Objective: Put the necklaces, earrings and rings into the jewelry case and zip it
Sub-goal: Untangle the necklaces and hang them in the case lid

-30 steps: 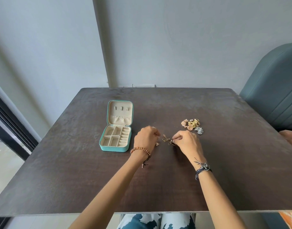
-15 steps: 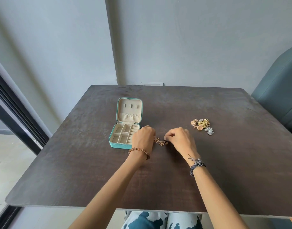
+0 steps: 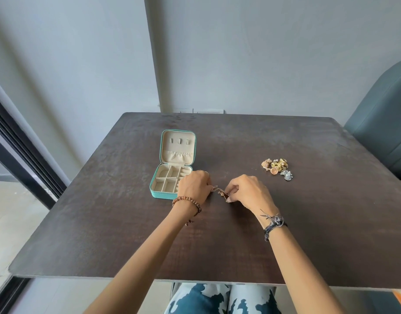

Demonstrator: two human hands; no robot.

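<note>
Head view is directed down at a dark brown counter (image 3: 308, 223) on which a teal jewelry case (image 3: 170, 175) lies open, its lid laid back flat toward the wall. Three small tabs and a gathered pocket are seen in the beige lid lining, and divided compartments are seen in the base; no jewelry can be made out in the parts that show. The near right corner of the base is covered by the left hand (image 3: 195, 189), whose fingers are curled under with the knuckles up. A thin rose-gold necklace (image 3: 220, 191) is held between both hands just above or on the counter; which cannot be told. One end disappears under the left hand, so the grip there is not shown plainly. The other end is pinched by the right hand (image 3: 249, 191) between thumb and curled fingers. A beaded bracelet (image 3: 185, 200) is worn on the left wrist and a dark cord band (image 3: 274, 223) on the right. Well apart to the right, a small heap of gold and silver jewelry (image 3: 277, 168) lies on the counter. A teal chair back (image 3: 383, 123) stands beyond the counter's right edge.
</note>
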